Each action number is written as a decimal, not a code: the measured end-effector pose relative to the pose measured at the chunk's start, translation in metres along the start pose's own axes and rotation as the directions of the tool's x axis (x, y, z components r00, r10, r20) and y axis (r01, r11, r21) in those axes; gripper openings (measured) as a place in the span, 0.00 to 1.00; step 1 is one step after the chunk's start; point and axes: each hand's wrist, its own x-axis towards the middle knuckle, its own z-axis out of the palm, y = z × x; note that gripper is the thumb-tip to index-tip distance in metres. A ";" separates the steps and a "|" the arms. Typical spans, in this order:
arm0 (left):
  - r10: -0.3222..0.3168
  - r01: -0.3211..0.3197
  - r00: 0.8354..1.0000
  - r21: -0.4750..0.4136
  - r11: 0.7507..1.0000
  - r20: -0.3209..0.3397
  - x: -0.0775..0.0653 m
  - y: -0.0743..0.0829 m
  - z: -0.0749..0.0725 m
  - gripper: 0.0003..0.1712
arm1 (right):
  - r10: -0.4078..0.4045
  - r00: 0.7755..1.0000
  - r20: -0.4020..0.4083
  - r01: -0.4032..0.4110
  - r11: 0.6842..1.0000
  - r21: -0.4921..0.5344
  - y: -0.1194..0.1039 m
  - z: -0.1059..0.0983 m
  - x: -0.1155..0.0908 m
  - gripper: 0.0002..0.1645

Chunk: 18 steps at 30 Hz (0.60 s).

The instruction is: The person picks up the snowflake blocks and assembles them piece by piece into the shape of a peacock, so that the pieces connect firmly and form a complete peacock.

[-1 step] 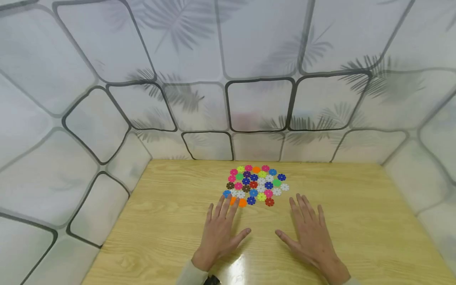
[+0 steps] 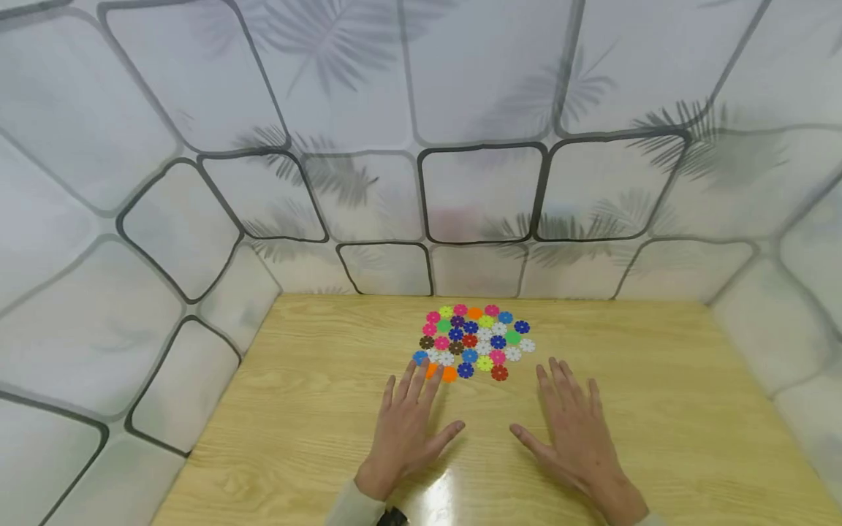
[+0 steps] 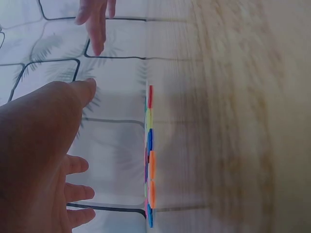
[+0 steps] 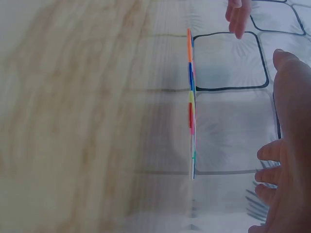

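Many flat, notched flower-shaped plastic discs lie in a loose patch on the wooden table, among them a dark red disc [image 2: 499, 372], an orange disc [image 2: 449, 374] and a green disc [image 2: 512, 337]. My left hand [image 2: 403, 435] is held palm down with fingers spread, its fingertips overlapping the patch's near left corner in the head view. To the right of the patch, my right hand [image 2: 580, 435] has the same spread pose. Both wrist views show the hands raised off the table, holding nothing; the discs appear there edge-on as a thin coloured line, including an orange disc [image 3: 152, 165].
The pale wood-grain table [image 2: 316, 394] ends at a whitish wall covering [image 2: 480, 193] with dark outlines and leaf prints, which also runs along both sides. A black band [image 2: 392, 517] shows at the left wrist.
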 end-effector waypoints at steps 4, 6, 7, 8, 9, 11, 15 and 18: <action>-0.005 0.005 1.000 0.000 1.000 0.004 0.001 -0.004 -0.001 0.53 | -0.015 1.000 -0.013 0.015 1.000 0.022 0.000 0.005 0.004 0.62; -0.001 0.001 1.000 0.018 1.000 0.002 0.001 -0.005 0.001 0.53 | -0.026 0.999 -0.020 0.026 0.999 0.031 -0.001 0.005 0.004 0.62; 0.002 -0.002 1.000 0.027 1.000 -0.003 0.002 -0.005 0.002 0.53 | -0.030 0.999 -0.023 0.031 0.999 0.038 -0.001 0.005 0.005 0.62; 0.006 -0.006 1.000 0.034 0.999 -0.010 0.003 -0.006 0.002 0.53 | -0.032 0.999 -0.026 0.034 0.998 0.045 -0.002 0.005 0.006 0.62; 0.010 -0.009 1.000 0.040 0.999 -0.016 0.003 -0.007 0.003 0.53 | -0.034 0.999 -0.028 0.035 0.998 0.048 -0.002 0.004 0.007 0.61; 0.018 -0.016 0.999 0.054 0.998 -0.028 0.005 -0.008 0.003 0.53 | -0.036 0.999 -0.026 0.037 0.998 0.053 -0.004 0.001 0.010 0.61; 0.025 -0.023 0.999 0.049 0.999 -0.035 0.006 -0.009 0.002 0.52 | -0.044 0.999 -0.012 0.045 0.998 0.041 -0.004 -0.002 0.015 0.61; 0.023 -0.021 0.999 0.052 0.998 -0.037 0.005 -0.010 0.001 0.52 | -0.054 0.999 -0.003 0.054 0.998 0.016 -0.005 -0.008 0.023 0.62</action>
